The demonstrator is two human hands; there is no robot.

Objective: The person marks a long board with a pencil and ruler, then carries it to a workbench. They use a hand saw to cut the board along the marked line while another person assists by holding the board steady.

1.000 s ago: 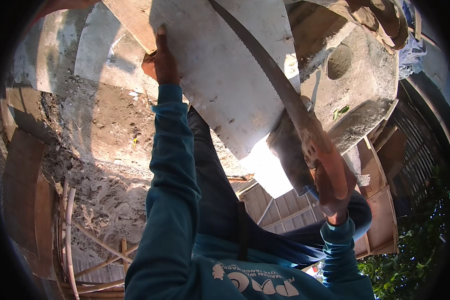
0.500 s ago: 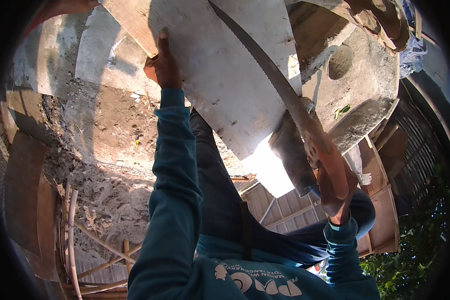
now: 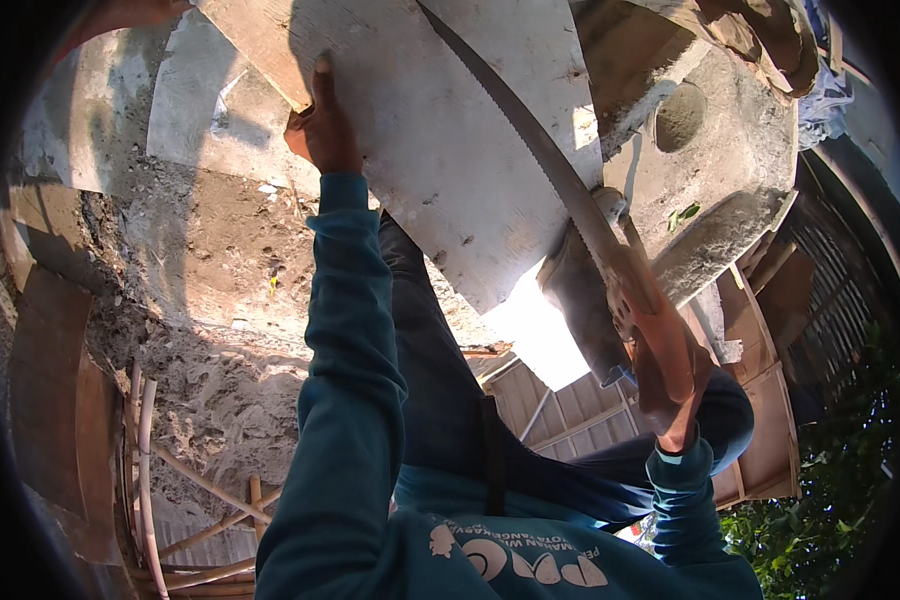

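A handsaw [image 3: 540, 130] is gripped by its orange-brown handle in my right hand [image 3: 670, 385]. Its long toothed blade slants up and left across a pale, worn plywood board [image 3: 440, 190]. The blade's far tip meets the top edge of the view. My left hand [image 3: 330, 140] clasps the board's left edge, thumb on the upper face and the other fingers mostly hidden beneath. One of my legs [image 3: 420, 310] runs under the board; the other is bent at the right, its foot close by the saw.
A concrete block with a round hollow [image 3: 680, 118] stands right of the board. Rough sandy ground [image 3: 240, 250] lies to the left, with bamboo poles [image 3: 146, 470] lower down. Part of someone's arm or hand [image 3: 130, 14] shows at the top left.
The saw and my right hand have shifted very slightly. My left hand keeps its hold on the board's edge, and the board looks almost unmoved.
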